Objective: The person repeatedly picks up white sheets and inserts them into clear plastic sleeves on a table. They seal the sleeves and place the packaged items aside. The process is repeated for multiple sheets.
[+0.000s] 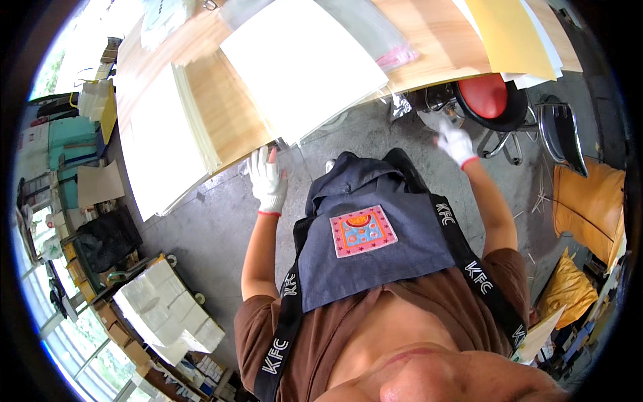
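Observation:
My left hand [268, 181] wears a white glove with a red cuff and bare fingertips. It is open at the near edge of the wooden table [234, 94], its fingers up against the edge between two paper stacks. To its left lies a thick stack of white sheets [164, 134] that juts over the edge. On its right, a large white sheet pile [308, 63] also overhangs. My right hand [455, 142], in a matching glove, hangs in the air right of the white pile. It is somewhat blurred, with fingers apart and nothing visible in them.
Clear plastic film [365, 27] lies behind the white pile. Yellow and white sheets [512, 37] overhang at the right. Below them stands a red and black stool [485, 97] beside a chrome-framed chair [562, 134]. A wrapped white stack [167, 311] stands at lower left.

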